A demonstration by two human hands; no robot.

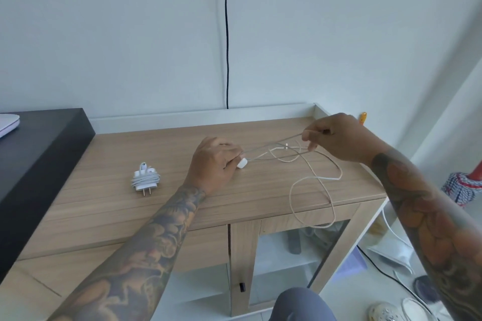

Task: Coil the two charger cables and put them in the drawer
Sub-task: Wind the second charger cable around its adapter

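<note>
Left hand closed around white charger plug on wooden cabinet top. Right hand, raised to the right, pinches loose cable, whose loops overhang the near edge. Coiled charger lies left.

Matt wood-grain cabinet top, glass doors

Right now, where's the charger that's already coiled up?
In the head view, the coiled charger lies on the wooden cabinet top, to the left of the left hand and near the black shelf.
</note>
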